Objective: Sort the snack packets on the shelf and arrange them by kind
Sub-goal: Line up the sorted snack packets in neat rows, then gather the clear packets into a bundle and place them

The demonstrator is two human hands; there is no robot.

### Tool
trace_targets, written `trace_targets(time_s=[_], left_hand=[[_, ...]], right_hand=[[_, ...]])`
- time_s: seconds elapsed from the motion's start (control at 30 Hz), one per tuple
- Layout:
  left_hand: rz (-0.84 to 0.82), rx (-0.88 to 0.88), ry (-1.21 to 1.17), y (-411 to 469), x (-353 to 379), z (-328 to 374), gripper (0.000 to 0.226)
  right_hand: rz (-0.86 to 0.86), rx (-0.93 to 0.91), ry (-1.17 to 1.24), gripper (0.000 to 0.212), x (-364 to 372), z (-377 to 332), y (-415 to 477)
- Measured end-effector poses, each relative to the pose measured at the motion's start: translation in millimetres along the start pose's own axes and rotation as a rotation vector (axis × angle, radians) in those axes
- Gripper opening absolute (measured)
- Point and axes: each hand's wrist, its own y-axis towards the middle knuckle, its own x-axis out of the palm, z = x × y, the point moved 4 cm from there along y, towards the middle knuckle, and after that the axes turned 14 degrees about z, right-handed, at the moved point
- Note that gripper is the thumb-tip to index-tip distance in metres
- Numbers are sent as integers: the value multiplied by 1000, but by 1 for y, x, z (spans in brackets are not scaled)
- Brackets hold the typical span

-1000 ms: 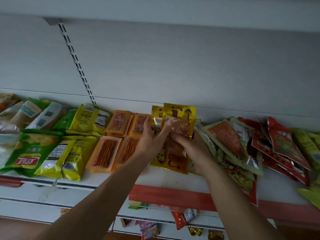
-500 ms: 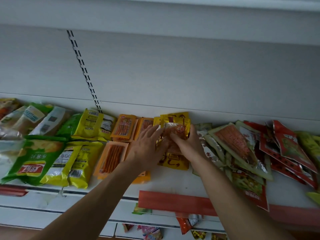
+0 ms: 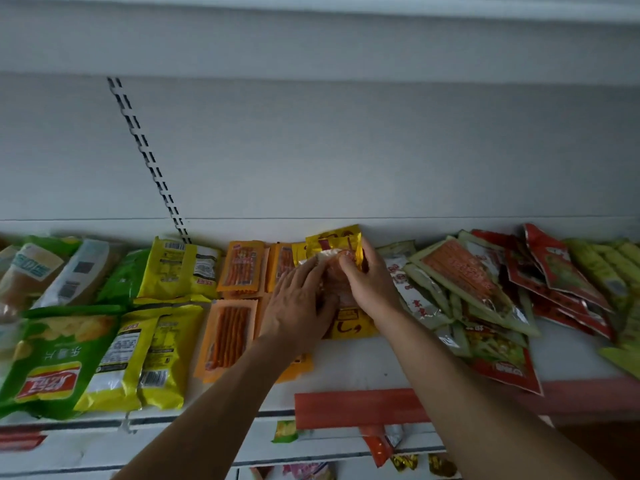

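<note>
White shelving fills the view: a pale back panel (image 3: 346, 150) crossed by a slotted upright (image 3: 149, 161), and below it one shelf (image 3: 363, 367) carrying snack packets along its full width.

Item under handling: a small orange packet (image 3: 333, 280), located mid-shelf toward the back, lying over a stack of gold packets (image 3: 349, 325).

Left hand (image 3: 298, 303): laid on the packet's left side, fingers extended and fairly flat, pressing rather than clasping.

Right hand (image 3: 372, 289): holds the packet's right side, thumb on the front face, fingers curled round behind the edge, a narrow pinching grip.

Sorted stock, left of the hands: orange stick packets (image 3: 228, 336) in two rows, just beside the gold stack; next, yellow bags (image 3: 149, 355), also front and back; a green bag (image 3: 52, 362) at the front left, touching the yellow ones.

Unsorted stock, right of the hands: a mixed heap (image 3: 485, 289) of overlapping packets, pale green-edged ones nearest, red ones beyond, all tilted at differing angles.

Shelf front: a red strip (image 3: 360, 408) sits on the edge beneath the forearms. A lower shelf (image 3: 173, 441) holds a few loose packets, too small to identify.
</note>
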Motion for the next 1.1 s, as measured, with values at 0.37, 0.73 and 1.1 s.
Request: trace_targets(time_s=[0.37, 0.73, 1.1], left_hand=[[-43, -50, 51, 10, -7, -3, 63], [-86, 77, 222, 34, -56, 59, 43], [-188, -305, -190, -9, 84, 150, 69]], right_hand=[[20, -42, -223, 58, 3, -6, 8], [46, -301, -638, 37, -88, -37, 24], [84, -386, -544, 80, -173, 77, -2]])
